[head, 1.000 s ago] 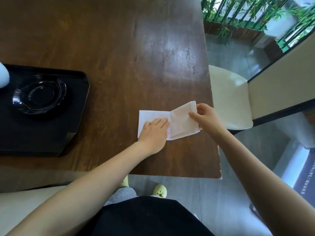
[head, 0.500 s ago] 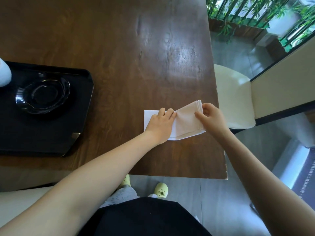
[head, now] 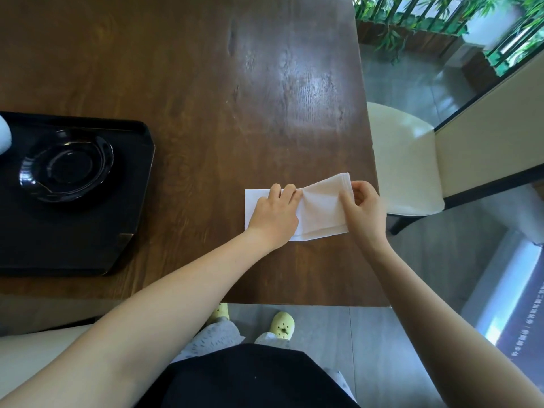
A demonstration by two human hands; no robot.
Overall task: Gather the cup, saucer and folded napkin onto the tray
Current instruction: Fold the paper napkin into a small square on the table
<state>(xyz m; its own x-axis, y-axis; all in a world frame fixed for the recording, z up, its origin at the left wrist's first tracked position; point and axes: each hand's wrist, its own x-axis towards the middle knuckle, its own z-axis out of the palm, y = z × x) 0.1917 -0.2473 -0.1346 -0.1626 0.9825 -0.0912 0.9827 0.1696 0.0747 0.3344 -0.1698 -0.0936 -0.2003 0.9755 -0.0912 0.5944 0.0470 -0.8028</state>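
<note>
1. Napkin lies near the right edge of the table, toward the near side and well apart from the tray; it is only half folded, so the folding looks to come before any carrying.
2. Left hand lies palm down on the napkin's left part, fingers together and flat; this seems meant to pin the paper so it does not slide on the smooth wood.
3. Right hand pinches the napkin's right edge between thumb and fingertips and holds that flap raised off the table, probably so it can be laid leftward over the pinned part.
4. Saucer already sits on the tray at the left side of the table, in the tray's far half, leaving bare tray on the near side where a folded napkin could go.
5. At the far left edge of the view a pale rounded shape rests on the tray; it may be the cup, but too little shows to tell.
6. Judged from this, only the napkin remains outside the tray.
</note>
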